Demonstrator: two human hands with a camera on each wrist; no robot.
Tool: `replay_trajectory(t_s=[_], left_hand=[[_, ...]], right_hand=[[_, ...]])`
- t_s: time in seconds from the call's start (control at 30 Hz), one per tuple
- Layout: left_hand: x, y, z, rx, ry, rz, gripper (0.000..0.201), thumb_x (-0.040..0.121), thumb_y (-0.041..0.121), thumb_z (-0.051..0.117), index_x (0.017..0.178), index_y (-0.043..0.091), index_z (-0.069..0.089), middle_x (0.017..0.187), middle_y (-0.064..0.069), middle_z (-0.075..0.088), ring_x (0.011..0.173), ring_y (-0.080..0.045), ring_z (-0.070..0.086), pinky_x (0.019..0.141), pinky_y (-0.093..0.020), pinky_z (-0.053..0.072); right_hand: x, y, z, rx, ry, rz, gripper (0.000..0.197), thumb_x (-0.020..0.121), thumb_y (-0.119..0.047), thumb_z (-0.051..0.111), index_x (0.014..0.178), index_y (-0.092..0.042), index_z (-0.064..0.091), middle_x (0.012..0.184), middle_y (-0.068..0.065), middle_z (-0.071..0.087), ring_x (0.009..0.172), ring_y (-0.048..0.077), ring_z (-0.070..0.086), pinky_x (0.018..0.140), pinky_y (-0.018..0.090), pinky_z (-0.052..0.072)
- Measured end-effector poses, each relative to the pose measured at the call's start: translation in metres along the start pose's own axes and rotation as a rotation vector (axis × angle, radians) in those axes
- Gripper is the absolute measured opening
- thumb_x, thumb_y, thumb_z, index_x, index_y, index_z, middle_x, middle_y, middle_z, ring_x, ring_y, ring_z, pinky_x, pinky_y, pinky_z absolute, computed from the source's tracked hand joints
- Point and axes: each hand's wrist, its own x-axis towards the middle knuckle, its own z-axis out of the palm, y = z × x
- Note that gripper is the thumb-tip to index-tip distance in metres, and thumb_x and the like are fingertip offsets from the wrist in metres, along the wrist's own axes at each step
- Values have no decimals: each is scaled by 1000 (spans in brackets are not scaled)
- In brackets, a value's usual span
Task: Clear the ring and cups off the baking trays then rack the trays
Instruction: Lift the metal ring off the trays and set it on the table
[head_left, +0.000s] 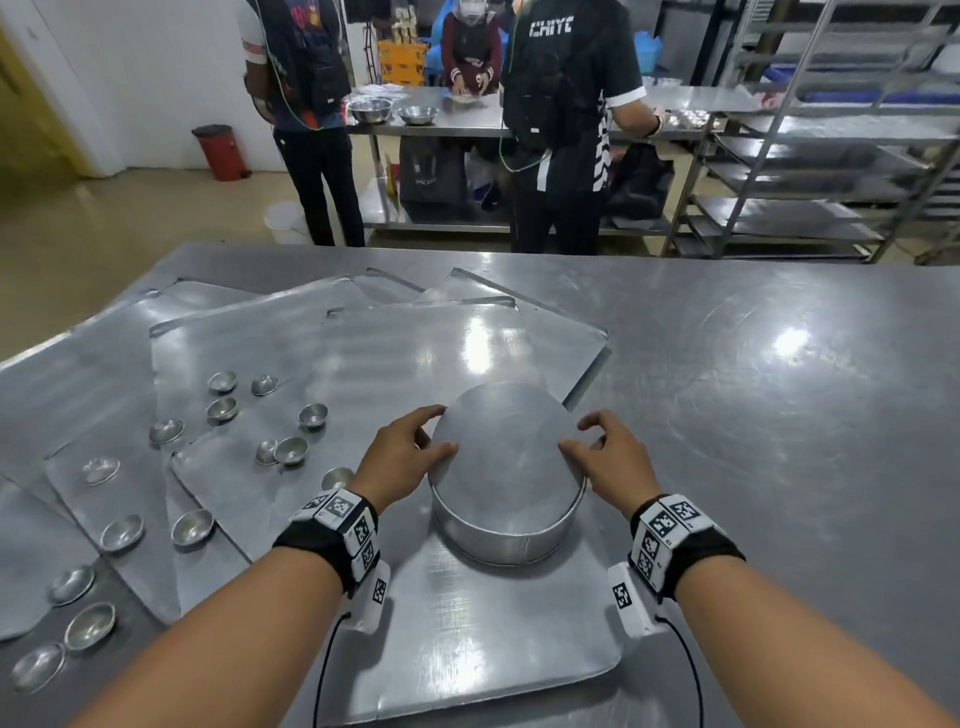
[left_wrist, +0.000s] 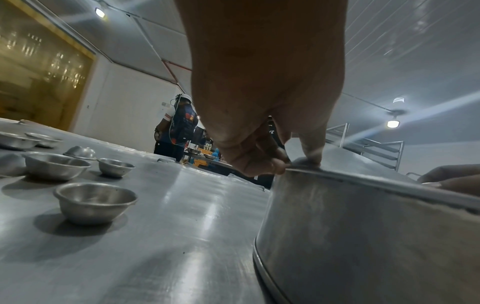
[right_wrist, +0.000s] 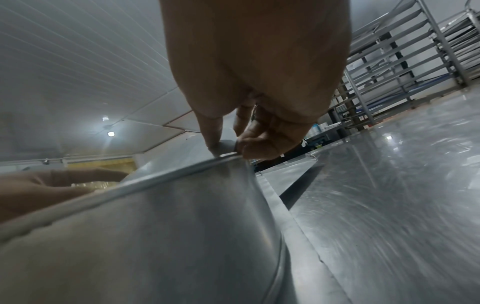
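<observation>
The ring (head_left: 506, 486) is standing low centre in the head view on the nearest tray (head_left: 467, 639), tilted: its near wall is resting on the tray while its far edge is lifted, so its open top is facing up and toward the camera. It is round, so no long axis shows. Whether it has a bottom cannot be told; only grey metal is showing inside it.

The left hand (head_left: 402, 460) is pinching the ring's left rim, thumb on the inside and fingers (left_wrist: 262, 164) curled over the outside edge. The right hand (head_left: 605, 457) is pinching the right rim the same way, thumb inside and fingers (right_wrist: 255, 144) outside. Both grips are narrow, closed on the thin rim.

The trays (head_left: 291, 343) are lying flat and overlapping in a fan across the left and centre of the table (head_left: 779, 415), their long sides running from lower left toward upper right. The cups (head_left: 192, 527) are scattered over the left trays, lower left of the frame; most are sitting upright with nothing visible in them, and a few are lying upside down.

A rack (head_left: 810, 171) holding trays is standing at the upper right. Three people (head_left: 566, 119) are gathered at a far table with two bowls (head_left: 392, 111) on it, and a red bin (head_left: 221, 150) is standing at the upper left.
</observation>
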Motion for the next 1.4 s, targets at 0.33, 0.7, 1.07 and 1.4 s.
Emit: replay_trajectory(t_s=[0.33,0.7,1.07,1.4], left_hand=[[12,-10,7,42,-50,-30,44,84,40,78,125,34,64,103,4,58,84,-12,60,83,-34,52],[24,-11,7,7,-181,-103,43,80,35,84,117,30,63,102,1,64,77,-15,67,73,-31,55],[21,-9,11,-92,-243,-221,44,83,32,81,122,29,60,99,-9,61,75,-18,65,67,-35,60],[12,-10,13,-33,-195,-158,49,86,32,78,130,36,57,109,1,63,88,-23,70,73,-39,61]], right_hand=[[13,22,7,-34,-17,-3,30,81,-40,78,97,-21,63,95,-8,63,86,12,59,75,29,44],[18,29,11,-12,-74,8,35,81,-32,81,108,-25,60,98,-17,59,88,8,61,79,30,51],[20,41,15,-18,-124,68,40,84,-39,77,119,-22,66,96,-10,66,84,15,68,78,41,61],[14,36,15,17,-157,40,51,82,-29,80,126,-37,57,104,-6,63,92,16,65,73,35,58]])
